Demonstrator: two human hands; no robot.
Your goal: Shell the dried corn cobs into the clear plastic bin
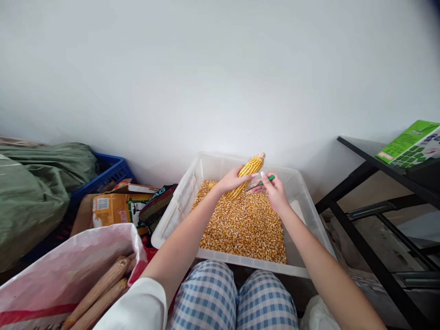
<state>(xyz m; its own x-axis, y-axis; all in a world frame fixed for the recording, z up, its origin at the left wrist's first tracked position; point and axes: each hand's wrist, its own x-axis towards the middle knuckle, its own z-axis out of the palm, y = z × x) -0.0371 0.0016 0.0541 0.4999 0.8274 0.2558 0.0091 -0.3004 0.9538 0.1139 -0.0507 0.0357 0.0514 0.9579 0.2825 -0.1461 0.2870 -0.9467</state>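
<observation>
Clasping a yellow, apparently mostly unshelled corn cob [252,167], the left hand [234,180] faces the right hand [276,191] pinching a slim green-handled tool [267,180] above many loose golden kernels [244,229].

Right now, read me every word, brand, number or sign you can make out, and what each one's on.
"AG": teal letters on the dark mesh bag.
Green carton: printing, too blurred to read.
Orange package: red lettering, too blurred; any barcode digits, too small.
White-and-red sack: print at the picture's bottom edge, cut off and unreadable.
</observation>
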